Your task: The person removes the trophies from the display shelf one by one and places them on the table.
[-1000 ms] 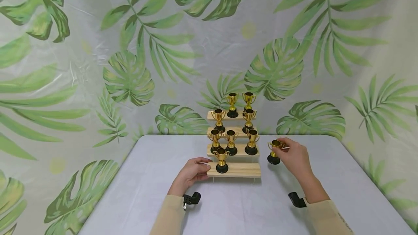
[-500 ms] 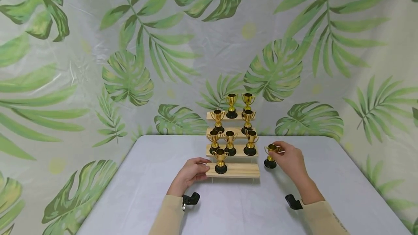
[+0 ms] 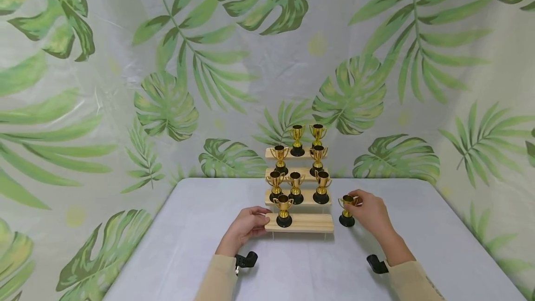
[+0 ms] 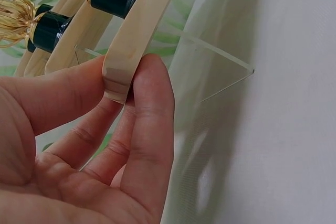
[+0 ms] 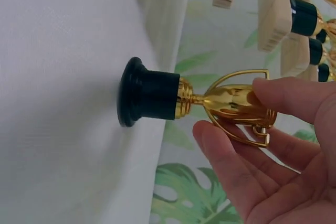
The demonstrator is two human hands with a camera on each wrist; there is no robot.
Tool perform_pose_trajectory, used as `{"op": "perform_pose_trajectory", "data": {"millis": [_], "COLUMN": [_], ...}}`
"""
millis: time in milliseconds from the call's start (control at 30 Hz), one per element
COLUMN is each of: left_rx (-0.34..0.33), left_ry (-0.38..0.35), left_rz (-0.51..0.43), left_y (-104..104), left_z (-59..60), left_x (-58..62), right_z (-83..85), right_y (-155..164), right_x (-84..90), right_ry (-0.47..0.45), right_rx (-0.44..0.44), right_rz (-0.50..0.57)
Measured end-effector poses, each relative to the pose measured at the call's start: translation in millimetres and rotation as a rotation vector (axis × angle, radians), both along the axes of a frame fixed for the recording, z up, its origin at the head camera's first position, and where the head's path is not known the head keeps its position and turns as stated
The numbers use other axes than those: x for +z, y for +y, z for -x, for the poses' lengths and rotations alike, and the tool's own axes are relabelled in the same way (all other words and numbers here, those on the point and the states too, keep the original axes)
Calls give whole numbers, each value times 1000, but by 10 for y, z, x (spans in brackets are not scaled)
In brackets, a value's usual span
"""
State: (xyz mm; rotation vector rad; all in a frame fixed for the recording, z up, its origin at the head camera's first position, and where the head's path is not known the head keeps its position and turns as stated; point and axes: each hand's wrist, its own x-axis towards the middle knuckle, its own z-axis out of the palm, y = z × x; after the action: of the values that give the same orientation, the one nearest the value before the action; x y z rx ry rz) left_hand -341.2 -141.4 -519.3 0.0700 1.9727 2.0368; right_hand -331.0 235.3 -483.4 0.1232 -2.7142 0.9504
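In the head view a stepped wooden display stand (image 3: 311, 223) holds several small gold trophies on black bases. One trophy (image 3: 283, 208) stands on the left part of its lowest board. My left hand (image 3: 247, 227) pinches that board's left end; the left wrist view shows the thumb on top and fingers (image 4: 152, 124) beneath the wood (image 4: 137, 40). To the right of the stand, my right hand (image 3: 369, 210) holds another trophy (image 5: 231, 100) by its gold cup, between thumb and fingers. That trophy is upright and low over the table; whether its base touches is unclear.
A white cloth-covered table (image 3: 192, 245) lies beneath everything. Behind it hangs a leaf-patterned curtain (image 3: 251, 82). Clear legs (image 4: 220, 51) support the lowest board. Three trophies stand on the second board (image 3: 307, 195), two on each board above.
My right hand has brought its trophy lower, toward me and slightly left, closer to the stand's lowest board. My left hand keeps its grip on the board. The head view has shifted slightly.
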Motion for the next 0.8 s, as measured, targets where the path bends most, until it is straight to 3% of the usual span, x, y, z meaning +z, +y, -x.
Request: {"op": "perform_pose_trajectory", "data": {"millis": [333, 600, 800], "left_rx": [2, 2, 15], "left_ry": [-8, 13, 8], "left_rz": [10, -4, 17], "left_y": [20, 69, 19], "left_z": [-82, -23, -1], "left_x": [-30, 6, -10], "right_z": [-72, -111, -198], "right_y": [50, 107, 129], "right_x": [1, 212, 395], "right_ry": [-60, -52, -43], "right_rx": [55, 72, 58], "right_rz": [-76, -139, -102]}}
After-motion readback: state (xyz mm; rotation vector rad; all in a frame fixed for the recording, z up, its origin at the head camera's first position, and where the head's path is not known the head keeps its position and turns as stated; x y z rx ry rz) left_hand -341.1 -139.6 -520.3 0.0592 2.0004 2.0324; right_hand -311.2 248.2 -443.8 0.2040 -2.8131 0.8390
